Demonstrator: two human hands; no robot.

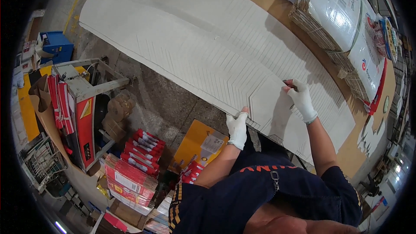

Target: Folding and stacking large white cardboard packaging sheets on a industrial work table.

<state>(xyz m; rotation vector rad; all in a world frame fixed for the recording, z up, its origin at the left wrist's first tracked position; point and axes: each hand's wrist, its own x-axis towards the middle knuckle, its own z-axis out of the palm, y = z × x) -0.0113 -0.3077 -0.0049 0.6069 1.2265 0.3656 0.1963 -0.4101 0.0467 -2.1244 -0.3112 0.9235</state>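
Large white card or paper sheets (182, 50) lie before me in a long overlapping spread, their staggered edges showing as rows of thin lines. My left hand (237, 128), in a white glove with bare fingertips, is closed on the near edge of the sheets. Its thumb rests on top, and the other fingers are mostly hidden. Farther right, my right hand (302, 102), gloved the same way, has its fingers bent together at a sheet edge in the spread and appears to pinch it. A shadow falls on the sheets beside it.
Strapped, white-wrapped bundles (336, 26) stand at the far right on a brown board (353, 158). Left of me are a red machine (85, 123) on a metal frame, a yellow carton (197, 141), red packets (143, 149), a red-topped stack (130, 180) and a blue box (58, 47).
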